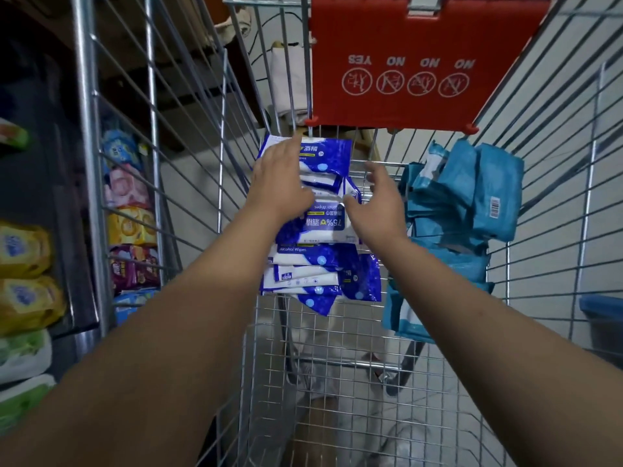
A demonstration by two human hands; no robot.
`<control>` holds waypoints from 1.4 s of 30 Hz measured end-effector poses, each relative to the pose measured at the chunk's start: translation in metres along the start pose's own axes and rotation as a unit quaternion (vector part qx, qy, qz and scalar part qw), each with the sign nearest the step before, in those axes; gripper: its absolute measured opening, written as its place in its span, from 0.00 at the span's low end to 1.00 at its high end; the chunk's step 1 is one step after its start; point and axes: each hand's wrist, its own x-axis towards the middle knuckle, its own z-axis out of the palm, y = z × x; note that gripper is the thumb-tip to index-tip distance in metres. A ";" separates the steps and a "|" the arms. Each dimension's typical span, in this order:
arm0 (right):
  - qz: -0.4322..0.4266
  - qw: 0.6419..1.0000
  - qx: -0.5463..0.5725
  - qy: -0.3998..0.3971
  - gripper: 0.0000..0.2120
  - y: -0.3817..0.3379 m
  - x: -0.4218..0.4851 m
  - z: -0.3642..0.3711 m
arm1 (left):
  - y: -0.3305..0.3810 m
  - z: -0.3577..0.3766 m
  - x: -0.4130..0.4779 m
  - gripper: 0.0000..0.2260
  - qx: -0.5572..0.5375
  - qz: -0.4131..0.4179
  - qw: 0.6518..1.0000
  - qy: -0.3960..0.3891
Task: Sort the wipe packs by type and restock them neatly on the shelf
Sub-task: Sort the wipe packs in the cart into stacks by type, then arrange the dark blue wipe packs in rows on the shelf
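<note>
Inside a wire shopping cart (323, 358) lie two piles of wipe packs. Dark blue and white alcohol wipe packs (320, 274) are heaped in the middle. Teal packs (468, 197) are piled against the right side. My left hand (279, 176) lies flat on the upper blue packs, fingers stretched out over them. My right hand (377, 203) hovers at the right edge of the same pile, fingers spread, the thumb touching a blue pack (328, 220) printed "75%".
A dark shelf (50, 230) on the left carries yellow, green, pink and purple packs. The cart's red child-seat flap (414, 62) stands at the far end. The cart's wire walls close in on both sides. A blue bin (603, 318) sits outside at the right.
</note>
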 end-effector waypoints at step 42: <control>-0.057 0.846 0.369 -0.381 0.19 -0.271 -0.299 -0.216 | 0.164 -0.307 -0.391 0.17 -0.436 -0.074 0.827 0.346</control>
